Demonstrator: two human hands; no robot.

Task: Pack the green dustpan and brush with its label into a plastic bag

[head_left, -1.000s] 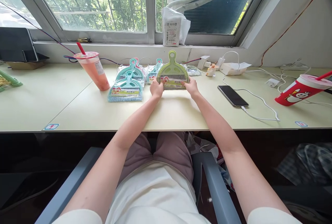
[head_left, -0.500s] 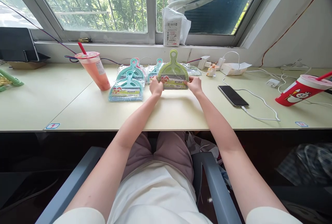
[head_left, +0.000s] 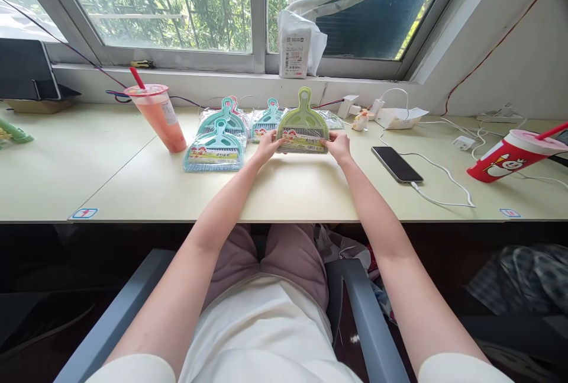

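A green dustpan and brush set (head_left: 304, 119) in clear wrapping is held up between my two hands, its handle pointing up. My left hand (head_left: 268, 146) pinches its lower left corner, and my right hand (head_left: 338, 145) grips the lower right one. To the left lies a turquoise dustpan and brush set (head_left: 216, 147), overlapping more wrapped sets behind it, one with a pink edge. Another turquoise set (head_left: 268, 118) lies just behind my left hand. A further wrapped set, partly hidden by the green one, shows on its right.
An orange drink cup (head_left: 163, 119) leans at the left. A phone (head_left: 397, 164) on a white cable lies right of my hands, with a red cup (head_left: 510, 158) beyond. Chargers, a small figurine (head_left: 360, 120) and a paper box (head_left: 400, 116) line the back of the desk (head_left: 151, 193).
Both hands have shifted slightly right with the green dustpan and brush set, still gripping its lower corners. The view has moved a little.
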